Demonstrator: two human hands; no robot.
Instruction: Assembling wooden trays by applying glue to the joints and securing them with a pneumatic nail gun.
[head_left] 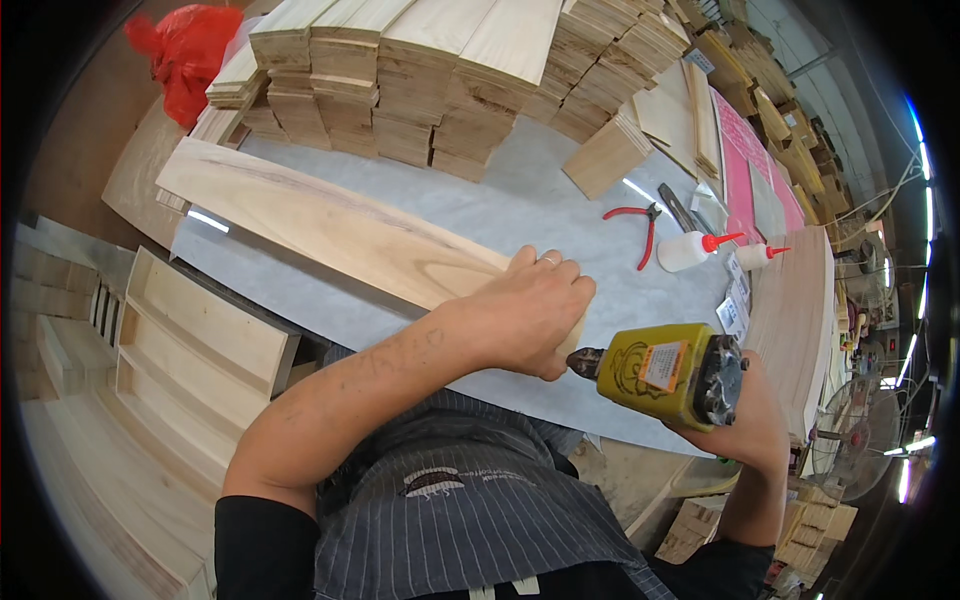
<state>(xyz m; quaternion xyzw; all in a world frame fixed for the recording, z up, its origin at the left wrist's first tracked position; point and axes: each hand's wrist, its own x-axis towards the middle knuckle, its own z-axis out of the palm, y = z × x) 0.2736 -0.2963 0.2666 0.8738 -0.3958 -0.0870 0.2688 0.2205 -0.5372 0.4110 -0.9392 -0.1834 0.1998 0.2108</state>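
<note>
A long pale wooden board (pixel 340 225) slants across the table, its near right end in the grip of my left hand (pixel 540 305). The fingers wrap over the board's edge, and a ring shows on one of them. My right hand (pixel 735 425) holds a yellow-green handheld power tool (pixel 640 375) with a dark tapered nose, an orange-and-white label and a black rear cap. The nose points left, close beside my left hand at the board's end; whether it touches the wood I cannot tell. The tool's body hides its handle and most of my right fingers.
Stacked wooden slats (pixel 420 100) fill the table's far side, with a short wood block (pixel 607 158) nearer. Red-handled pliers (pixel 648 225) and two red-tipped white bottles (pixel 685 252) lie right. Wooden box frames (pixel 200 330) stand left, a red plastic bag (pixel 190 60) far left, a fan (pixel 855 435) right.
</note>
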